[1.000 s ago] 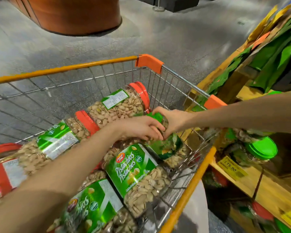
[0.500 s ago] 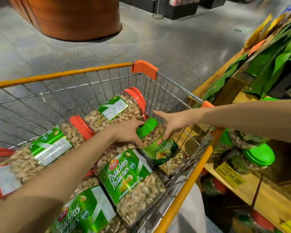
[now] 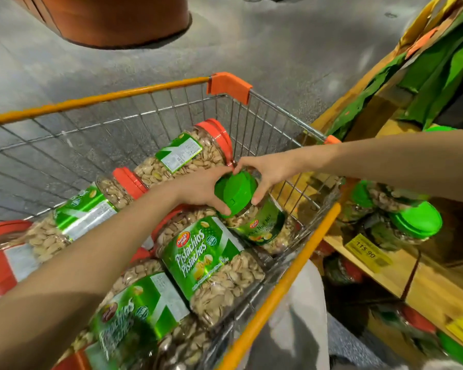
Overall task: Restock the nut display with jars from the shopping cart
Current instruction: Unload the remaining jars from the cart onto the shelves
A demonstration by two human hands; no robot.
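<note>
A clear nut jar with a green lid (image 3: 237, 192) stands tilted in the cart's (image 3: 145, 89) near right corner. My left hand (image 3: 201, 189) grips the lid from the left, thumb below it. My right hand (image 3: 267, 173) grips the lid from the right, fingers curled over its edge. Several pistachio jars with red lids (image 3: 206, 252) lie on their sides in the cart, around and under the held jar. The wooden nut display (image 3: 401, 273) stands to the right with green-lidded jars (image 3: 414, 220) on its shelf.
The cart's orange rim (image 3: 278, 284) runs between the jars and the display. Yellow price tags (image 3: 366, 251) hang on the shelf edge. Green leaf decoration (image 3: 439, 62) covers the display's top. A round brown column base (image 3: 112, 20) stands on the grey floor ahead.
Both hands have lifted the green-lidded jar up from among the pistachio jars and tipped it more upright; its lid now faces me. The view has shifted slightly.
</note>
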